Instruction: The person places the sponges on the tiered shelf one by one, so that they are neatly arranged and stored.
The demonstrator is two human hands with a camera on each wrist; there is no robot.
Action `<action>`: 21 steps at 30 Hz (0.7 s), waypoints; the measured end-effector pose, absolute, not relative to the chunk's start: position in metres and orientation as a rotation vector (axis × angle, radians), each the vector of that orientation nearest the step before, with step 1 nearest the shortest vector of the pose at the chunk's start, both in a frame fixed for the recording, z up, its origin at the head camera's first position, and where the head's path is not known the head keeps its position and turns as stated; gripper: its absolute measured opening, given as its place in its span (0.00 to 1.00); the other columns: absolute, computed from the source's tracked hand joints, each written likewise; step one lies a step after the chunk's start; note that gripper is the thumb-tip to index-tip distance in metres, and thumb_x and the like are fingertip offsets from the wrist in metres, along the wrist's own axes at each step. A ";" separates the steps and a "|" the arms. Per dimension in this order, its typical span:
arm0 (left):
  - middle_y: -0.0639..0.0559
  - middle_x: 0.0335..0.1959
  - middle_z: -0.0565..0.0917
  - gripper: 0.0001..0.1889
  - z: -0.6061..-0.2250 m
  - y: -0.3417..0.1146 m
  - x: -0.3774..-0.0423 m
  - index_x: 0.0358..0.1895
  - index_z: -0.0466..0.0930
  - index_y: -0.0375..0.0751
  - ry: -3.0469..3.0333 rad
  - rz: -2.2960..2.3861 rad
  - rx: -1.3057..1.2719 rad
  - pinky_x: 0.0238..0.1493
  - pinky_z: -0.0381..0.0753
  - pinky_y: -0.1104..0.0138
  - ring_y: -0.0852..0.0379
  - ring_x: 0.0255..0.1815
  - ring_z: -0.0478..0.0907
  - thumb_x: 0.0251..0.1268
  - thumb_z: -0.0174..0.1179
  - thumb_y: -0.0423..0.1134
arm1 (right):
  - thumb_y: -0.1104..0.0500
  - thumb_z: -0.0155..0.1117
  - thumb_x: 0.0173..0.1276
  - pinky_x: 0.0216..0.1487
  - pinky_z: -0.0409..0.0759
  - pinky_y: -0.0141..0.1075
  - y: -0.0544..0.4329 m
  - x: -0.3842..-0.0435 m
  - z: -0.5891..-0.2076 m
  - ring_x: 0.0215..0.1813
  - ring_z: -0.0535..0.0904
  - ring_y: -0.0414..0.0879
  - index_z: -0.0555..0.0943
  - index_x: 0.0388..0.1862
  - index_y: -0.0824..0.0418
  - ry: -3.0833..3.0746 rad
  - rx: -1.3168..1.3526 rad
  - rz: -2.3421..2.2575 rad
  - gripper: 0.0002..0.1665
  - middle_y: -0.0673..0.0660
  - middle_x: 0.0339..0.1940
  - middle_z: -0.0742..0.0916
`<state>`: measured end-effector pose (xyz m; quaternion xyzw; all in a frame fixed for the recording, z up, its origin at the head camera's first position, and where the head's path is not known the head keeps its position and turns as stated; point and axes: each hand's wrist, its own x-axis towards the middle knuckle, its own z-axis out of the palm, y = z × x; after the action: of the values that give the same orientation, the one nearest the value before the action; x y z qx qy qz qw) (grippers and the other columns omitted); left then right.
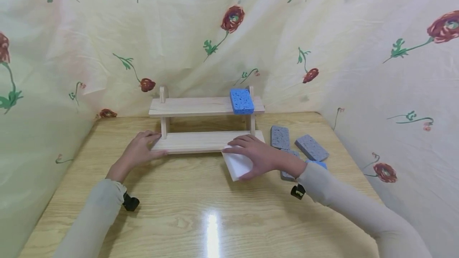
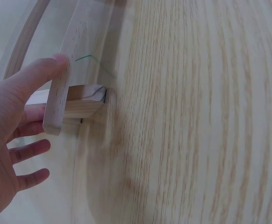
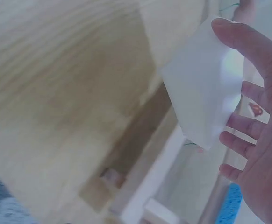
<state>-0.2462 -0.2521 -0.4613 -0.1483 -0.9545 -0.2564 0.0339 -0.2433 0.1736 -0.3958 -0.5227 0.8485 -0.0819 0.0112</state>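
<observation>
We pinch the shelf [image 1: 193, 141] at its left end with left hand [image 1: 138, 152], likely steadying it; right hand [image 1: 259, 154] pinches white block [image 1: 237, 165].

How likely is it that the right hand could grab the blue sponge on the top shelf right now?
Probably not as things stand: the right hand is gripping a white block. With that put down, the way looks free, as nothing visible covers the blue sponge on the top shelf.
</observation>
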 end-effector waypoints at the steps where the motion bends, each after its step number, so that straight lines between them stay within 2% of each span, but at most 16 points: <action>1: 0.29 0.68 0.73 0.42 -0.461 -0.252 -0.246 0.68 0.74 0.30 -2.935 -0.788 -0.457 0.68 0.69 0.37 0.30 0.68 0.68 0.58 0.74 0.56 | 0.35 0.77 0.53 0.70 0.69 0.61 0.171 -0.245 -0.393 0.72 0.70 0.59 0.71 0.75 0.49 2.651 -1.634 -0.252 0.53 0.60 0.71 0.78; 14: 0.28 0.69 0.72 0.42 -0.462 -0.253 -0.247 0.69 0.74 0.30 -2.945 -0.795 -0.454 0.69 0.68 0.36 0.29 0.69 0.67 0.59 0.74 0.56 | 0.36 0.80 0.50 0.71 0.67 0.60 0.146 -0.262 -0.358 0.72 0.69 0.59 0.70 0.76 0.47 2.736 -1.620 -0.313 0.54 0.59 0.72 0.77; 21: 0.28 0.68 0.73 0.42 -0.463 -0.253 -0.247 0.68 0.74 0.30 -2.938 -0.783 -0.457 0.68 0.69 0.36 0.29 0.68 0.68 0.58 0.74 0.55 | 0.38 0.81 0.51 0.71 0.66 0.60 0.133 -0.273 -0.339 0.73 0.68 0.60 0.69 0.76 0.48 2.778 -1.668 -0.347 0.55 0.60 0.72 0.76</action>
<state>-0.2471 -0.2531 -0.4625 -0.1485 -0.9550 -0.2546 0.0335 -0.2727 0.1333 -0.3393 -0.5110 0.8510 -0.1064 -0.0584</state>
